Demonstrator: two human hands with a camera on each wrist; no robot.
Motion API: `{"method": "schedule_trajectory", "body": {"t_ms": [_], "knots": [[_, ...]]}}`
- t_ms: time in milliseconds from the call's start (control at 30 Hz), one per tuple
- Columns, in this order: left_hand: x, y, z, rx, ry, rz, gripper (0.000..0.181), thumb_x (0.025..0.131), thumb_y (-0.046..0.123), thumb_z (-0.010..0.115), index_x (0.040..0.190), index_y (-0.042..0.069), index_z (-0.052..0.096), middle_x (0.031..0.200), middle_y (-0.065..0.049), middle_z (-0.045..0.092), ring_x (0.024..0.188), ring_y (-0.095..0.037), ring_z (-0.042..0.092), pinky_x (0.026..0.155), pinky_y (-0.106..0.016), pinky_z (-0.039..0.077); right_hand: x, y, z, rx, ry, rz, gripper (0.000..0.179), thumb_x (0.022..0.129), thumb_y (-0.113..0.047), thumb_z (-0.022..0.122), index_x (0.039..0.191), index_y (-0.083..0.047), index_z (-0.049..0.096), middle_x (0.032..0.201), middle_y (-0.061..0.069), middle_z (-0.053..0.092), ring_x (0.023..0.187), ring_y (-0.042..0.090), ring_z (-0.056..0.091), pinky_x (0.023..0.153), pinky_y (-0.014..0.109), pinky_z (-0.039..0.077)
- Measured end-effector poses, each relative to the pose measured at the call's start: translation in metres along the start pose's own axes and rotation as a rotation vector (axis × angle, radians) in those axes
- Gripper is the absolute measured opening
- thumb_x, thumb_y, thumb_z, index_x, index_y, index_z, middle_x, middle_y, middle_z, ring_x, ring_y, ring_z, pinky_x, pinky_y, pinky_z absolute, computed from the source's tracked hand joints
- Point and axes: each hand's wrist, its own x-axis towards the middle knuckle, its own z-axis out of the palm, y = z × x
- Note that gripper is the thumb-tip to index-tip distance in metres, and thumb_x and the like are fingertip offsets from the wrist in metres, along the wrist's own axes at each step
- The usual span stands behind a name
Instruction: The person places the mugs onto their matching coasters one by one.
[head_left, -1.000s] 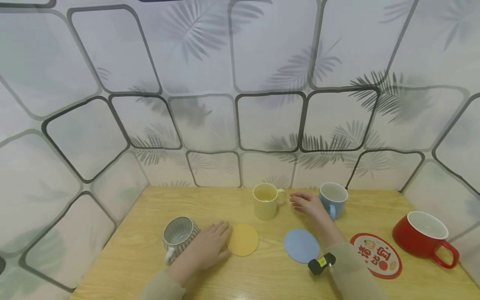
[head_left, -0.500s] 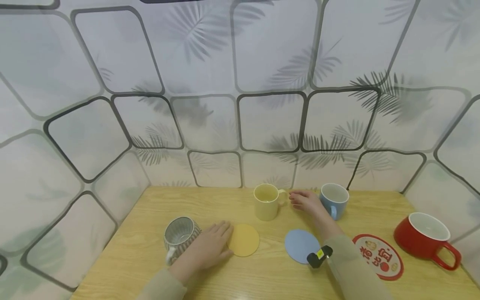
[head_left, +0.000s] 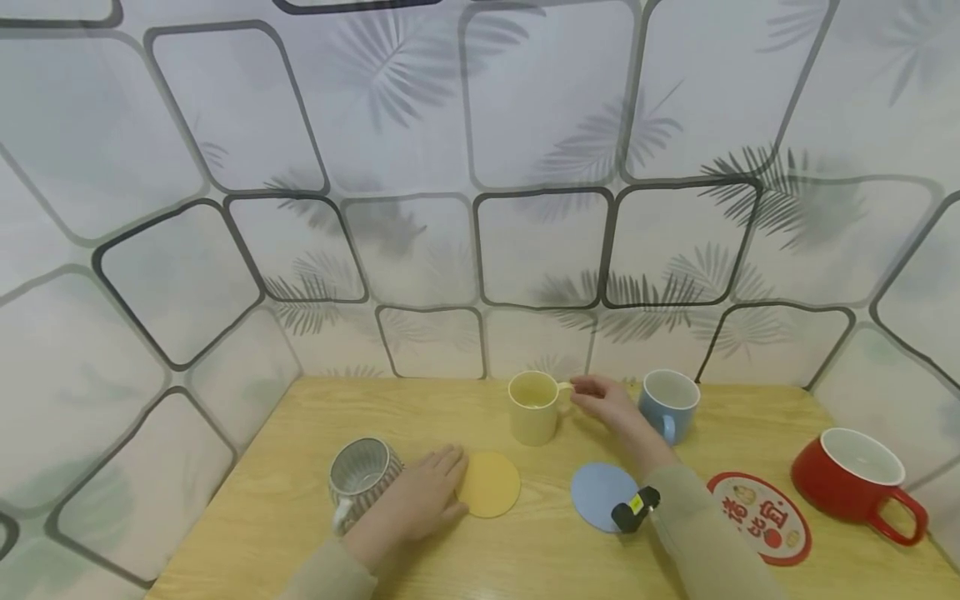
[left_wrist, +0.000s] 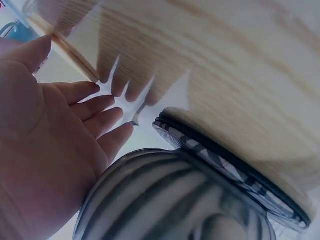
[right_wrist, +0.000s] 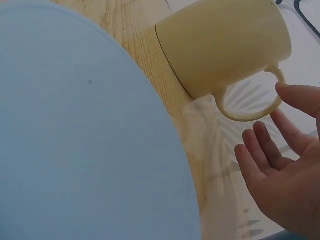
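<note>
In the head view, my right hand [head_left: 611, 407] is at the handle of a pale yellow mug [head_left: 532, 412]. Thumb and forefinger pinch that handle in the right wrist view, while the other fingers [right_wrist: 252, 155] stay loosely bent below it. My left hand [head_left: 426, 496] lies on the wooden table with its fingers straight, between a grey striped mug [head_left: 360, 471] and a round yellow coaster [head_left: 491, 485]. The left wrist view shows a patterned, dark-edged coaster [left_wrist: 230, 170] under the striped mug [left_wrist: 175, 200].
Behind the right hand stands a blue mug [head_left: 667, 408]. A blue coaster [head_left: 596, 492] lies in front of it, partly behind the wrist camera [head_left: 636, 510]. Farther right are a red-rimmed printed coaster [head_left: 772, 521] and a red mug [head_left: 847, 475]. A patterned wall covering [head_left: 540, 250] borders the table.
My right hand has moved slightly left, from just beside the yellow mug's handle to taking it between thumb and forefinger. The left hand stays where it was.
</note>
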Motion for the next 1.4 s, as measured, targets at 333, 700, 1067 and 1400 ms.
{"method": "schedule_trajectory", "body": {"t_ms": [333,700,1067,1400], "knots": [[0.002,-0.001,0.002,0.005,-0.003,-0.003,0.074,0.105,0.046,0.061,0.158,-0.002,0.045,0.167,-0.019,0.043,0.155,-0.035,0.044,0.129,-0.05,0.038,0.013,0.001,0.0,-0.036,-0.098,-0.073,0.048,0.105,-0.015,0.067,0.148,0.003,0.055,0.151,0.027,0.057,0.136,0.041,0.059,0.114,0.044,0.052],[0.003,-0.001,0.003,0.01,0.002,-0.004,0.074,0.104,0.046,0.062,0.158,-0.002,0.045,0.167,-0.019,0.044,0.154,-0.035,0.045,0.129,-0.049,0.04,0.017,0.0,0.002,-0.049,-0.152,-0.157,0.039,0.102,-0.008,0.07,0.138,0.006,0.062,0.132,0.024,0.066,0.121,0.028,0.065,0.096,0.023,0.057],[0.002,0.0,0.003,0.014,0.011,-0.002,0.073,0.103,0.045,0.063,0.157,-0.002,0.046,0.166,-0.019,0.045,0.153,-0.035,0.046,0.128,-0.049,0.041,0.017,0.0,0.004,-0.083,-0.141,-0.164,0.029,0.109,-0.013,0.06,0.131,0.005,0.066,0.13,0.023,0.067,0.125,0.031,0.064,0.105,0.042,0.058],[0.004,-0.002,0.007,0.018,0.0,-0.012,0.074,0.105,0.047,0.059,0.159,-0.001,0.044,0.168,-0.019,0.042,0.155,-0.034,0.044,0.129,-0.048,0.04,0.02,0.001,0.004,-0.113,-0.08,-0.147,0.027,0.106,-0.009,0.064,0.127,0.007,0.071,0.122,0.024,0.076,0.114,0.03,0.073,0.105,0.05,0.06]]}}
